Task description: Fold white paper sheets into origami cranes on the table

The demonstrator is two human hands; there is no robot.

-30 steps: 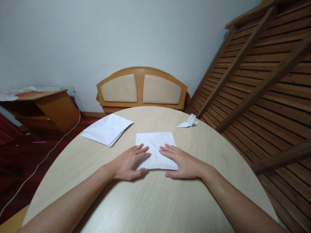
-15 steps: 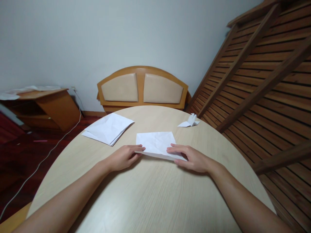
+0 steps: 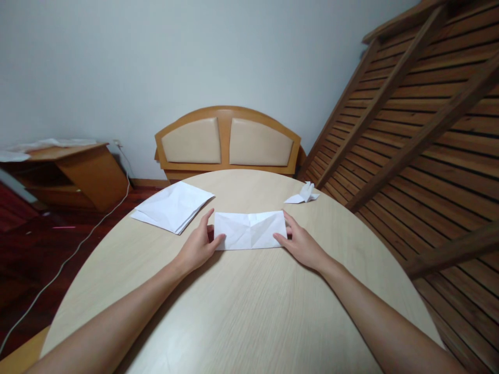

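Observation:
A white sheet of paper (image 3: 250, 230), folded into a wide rectangle with creases across it, is held near the middle of the round table (image 3: 249, 301). At its left end, my left hand (image 3: 200, 243) grips it, thumb in front and fingers mostly behind. My right hand (image 3: 302, 243) pinches the right end in the same way. To the left lies a stack of white paper (image 3: 173, 205). A small folded white paper figure (image 3: 304, 195) rests at the right, toward the far edge.
Behind the table stands a wooden headboard (image 3: 226, 139) with two pale panels. Slatted wood (image 3: 421, 140) leans along the right. On the left are a wooden desk (image 3: 89, 174) and a white cable (image 3: 74, 251) on the dark red floor.
The paper's near part is now folded up, making a narrower rectangle. Both hands have shifted to its ends and grip them, with the left fingers raised.

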